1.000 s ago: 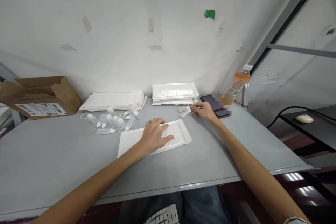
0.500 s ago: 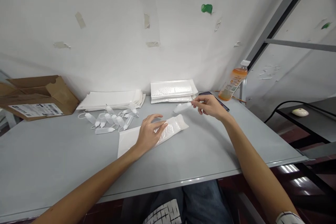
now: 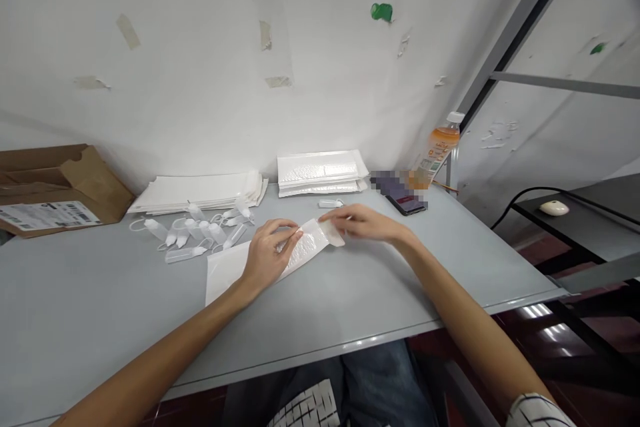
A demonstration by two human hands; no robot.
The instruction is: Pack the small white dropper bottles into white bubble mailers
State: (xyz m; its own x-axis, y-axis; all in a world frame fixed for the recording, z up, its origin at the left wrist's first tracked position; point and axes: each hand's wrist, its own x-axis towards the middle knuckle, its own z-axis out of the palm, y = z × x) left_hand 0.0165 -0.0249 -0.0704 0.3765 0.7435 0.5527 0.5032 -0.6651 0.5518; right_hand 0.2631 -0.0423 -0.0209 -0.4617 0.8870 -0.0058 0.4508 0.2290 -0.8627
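Note:
A white bubble mailer [image 3: 250, 265] lies on the grey table [image 3: 100, 320], its open end raised to the right. My left hand [image 3: 270, 255] pinches the mailer's upper edge near the opening. My right hand [image 3: 361, 223] is at the mailer's mouth, fingers pressed together around a small white bottle that they mostly hide. Another small clear bottle [image 3: 331, 203] lies on the table just behind that hand.
Several small bottles [image 3: 195, 233] are scattered left of the mailer. Two stacks of mailers [image 3: 200, 190] [image 3: 320, 170] sit by the wall. A phone [image 3: 406, 202] and an orange drink bottle [image 3: 434, 150] stand at the right, and a cardboard box [image 3: 55, 187] at the left.
My right hand picked a small bottle off the table and brought it left to the mailer's mouth. My left hand went from lying flat on the mailer to pinching and lifting its open end.

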